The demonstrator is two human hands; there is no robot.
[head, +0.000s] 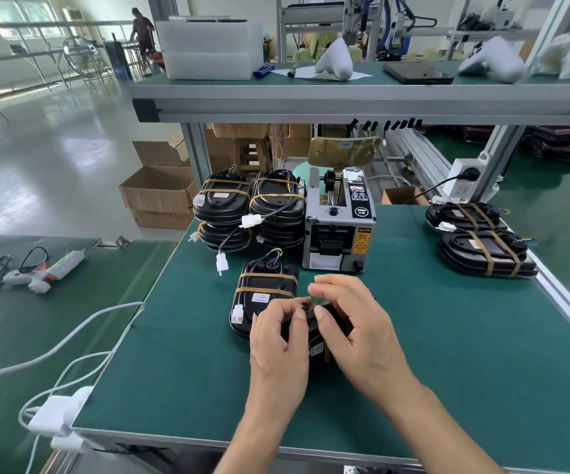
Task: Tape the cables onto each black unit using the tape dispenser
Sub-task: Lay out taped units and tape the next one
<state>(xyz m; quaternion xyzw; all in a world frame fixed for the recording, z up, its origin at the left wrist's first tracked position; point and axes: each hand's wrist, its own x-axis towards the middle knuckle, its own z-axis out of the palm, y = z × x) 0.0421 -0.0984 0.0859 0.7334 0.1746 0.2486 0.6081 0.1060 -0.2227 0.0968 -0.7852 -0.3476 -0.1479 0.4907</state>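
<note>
A black unit (317,331) sits on the green mat between my hands, mostly hidden by them, with brown tape showing on its right side. My left hand (276,340) grips its left edge with thumb and fingers. My right hand (352,319) curls over its right side, fingertips pinched near the top. Just left lies a taped black unit (263,295) with two tape bands and a white connector. The grey tape dispenser (340,224) stands behind, upright.
Stacks of taped units (252,206) stand left of the dispenser; two more taped units (482,241) lie at the right edge. A glue gun (47,271) and white cables (71,343) lie on the left table. A shelf (345,94) hangs overhead.
</note>
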